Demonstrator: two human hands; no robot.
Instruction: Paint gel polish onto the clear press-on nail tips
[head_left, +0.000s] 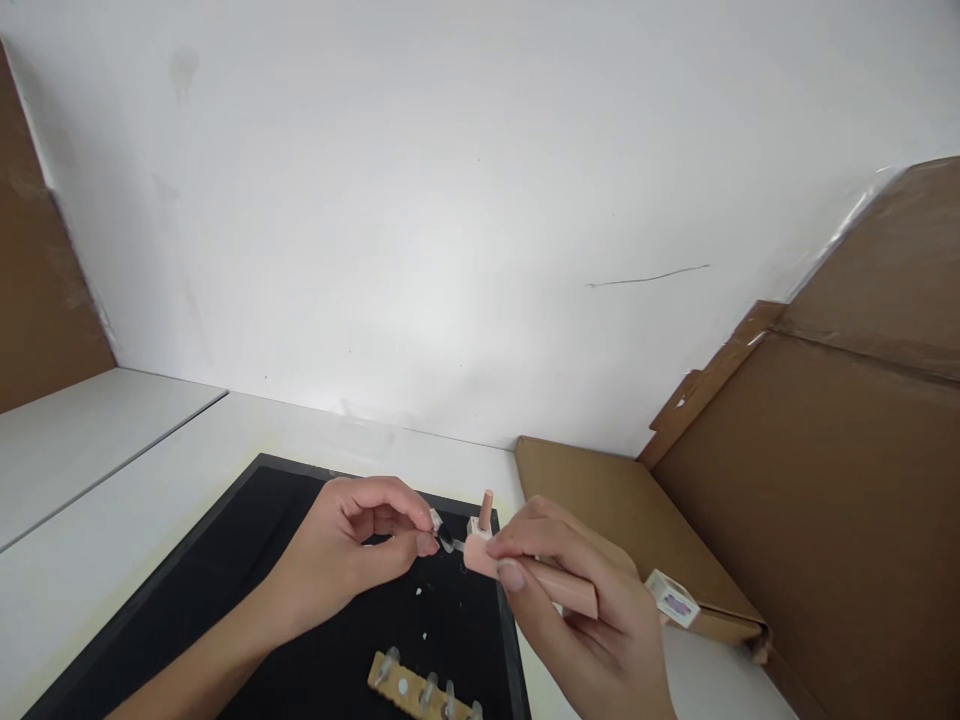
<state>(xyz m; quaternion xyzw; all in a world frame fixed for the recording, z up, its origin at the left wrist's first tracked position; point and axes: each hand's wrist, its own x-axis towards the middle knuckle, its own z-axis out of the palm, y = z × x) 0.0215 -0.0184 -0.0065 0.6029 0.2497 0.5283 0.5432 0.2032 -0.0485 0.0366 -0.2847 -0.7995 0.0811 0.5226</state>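
Note:
My left hand (352, 555) pinches a small dark false nail (444, 535) between thumb and forefinger, above a black mat (247, 590). My right hand (577, 610) grips a pink brush handle (562, 588) like a pen, its tip touching the nail. A small pink nail-polish bottle (480, 527) stands just behind the two hands. At the mat's near edge lies a wooden strip (416, 690) carrying several clear nail tips.
A flat cardboard box (622, 510) lies right of the mat, with a small white box (673, 598) on it. A big cardboard sheet (840, 480) leans at the right. A white wall (450, 220) rises behind the white table (112, 480).

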